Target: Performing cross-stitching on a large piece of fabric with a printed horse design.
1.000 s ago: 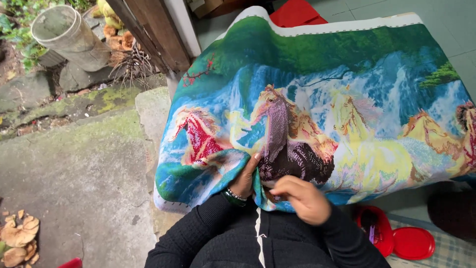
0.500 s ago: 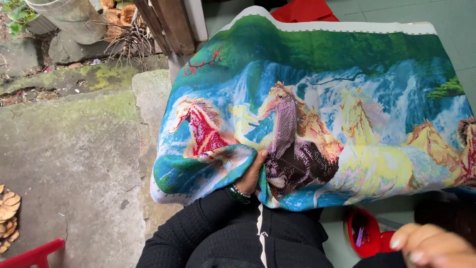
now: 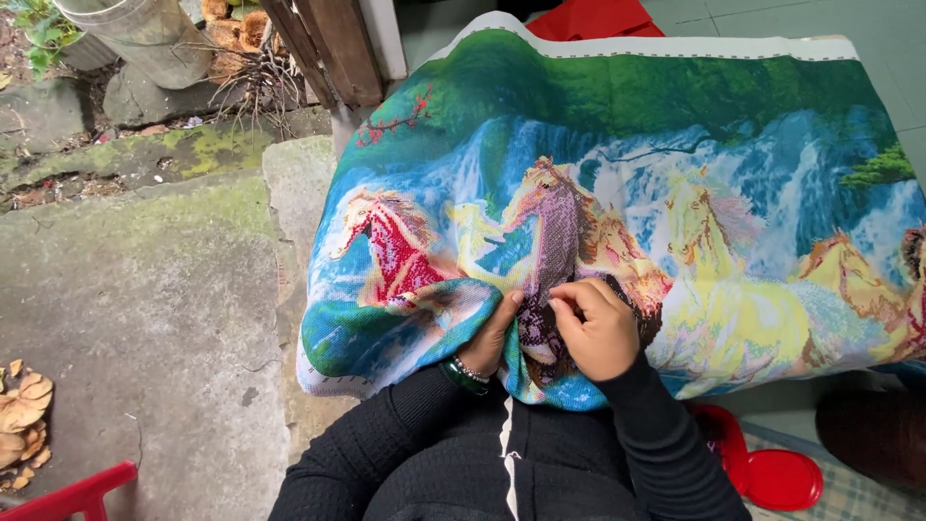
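Pinching the cloth (image 3: 617,183) over the lap: left hand (image 3: 494,333) gripping its near fold, right hand (image 3: 596,323) fingertips closed at the purple horse (image 3: 555,232). Long axis running left-right, horses heading left.

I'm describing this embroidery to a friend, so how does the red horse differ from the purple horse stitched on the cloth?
The red horse lies left of the hands, untouched; the purple horse sits right above them, with the right hand pinching the cloth at its base. The red horse's head points left; the purple horse's head lifts upward. The purple horse looks taller. Both are stitched on the same waterfall cloth, which the left hand grips from below.
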